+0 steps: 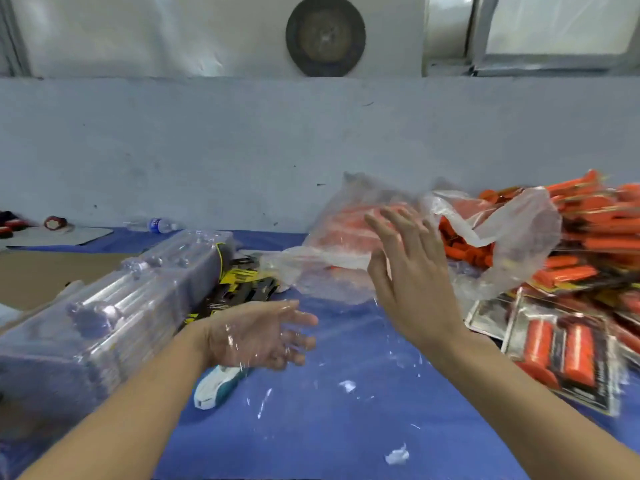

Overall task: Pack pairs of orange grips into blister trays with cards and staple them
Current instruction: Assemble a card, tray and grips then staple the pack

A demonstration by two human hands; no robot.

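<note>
Right hand [408, 271] is up at centre frame, fingers spread, holding nothing, just before the crumpled clear plastic bag [311, 271] of blurred orange grips [346, 226]. Left hand [256, 336] sits low, palm up, fingers loosely curled. Clear plastic glints across it, so I cannot tell whether it grips. White-and-teal stapler [216, 388] lies beneath. Stacked clear blister trays [114, 323] lower left, carded orange packs [561, 355] lower right.

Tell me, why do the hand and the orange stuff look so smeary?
Head view: motion blur smears the right hand, the bag of orange grips and the packed blister cards; glare glints off the stack of clear blister trays; the blue wall looks sharper.
</note>
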